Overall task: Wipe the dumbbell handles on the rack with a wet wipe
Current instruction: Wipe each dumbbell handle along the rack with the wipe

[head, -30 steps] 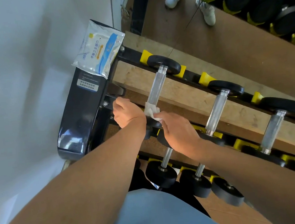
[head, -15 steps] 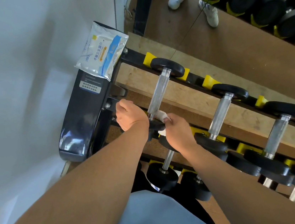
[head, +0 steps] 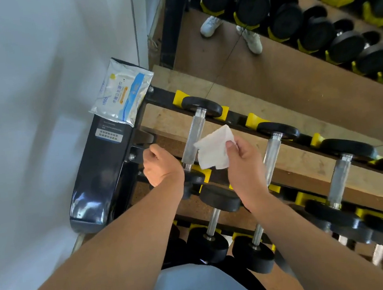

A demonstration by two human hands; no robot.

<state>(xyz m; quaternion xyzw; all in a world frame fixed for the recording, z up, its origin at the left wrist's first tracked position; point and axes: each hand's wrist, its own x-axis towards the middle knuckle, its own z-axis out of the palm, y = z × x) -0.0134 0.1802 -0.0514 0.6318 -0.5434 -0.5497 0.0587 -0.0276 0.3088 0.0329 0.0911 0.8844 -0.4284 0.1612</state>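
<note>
The wet-wipe pack (head: 122, 94) lies on the rack's black end post (head: 102, 170), just beyond the left hand (head: 161, 166); whether it is open cannot be told. That hand curls over the near end of the first dumbbell handle (head: 193, 139). The right hand (head: 243, 160) pinches the white wipe (head: 215, 148) (unfolded, partly overlapping that handle) between thumb and fingers.

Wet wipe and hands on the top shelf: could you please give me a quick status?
Right hand pinches the wet wipe, lifted beside the first handle. Left hand curled at the rack's end. Nothing in the way.
</note>
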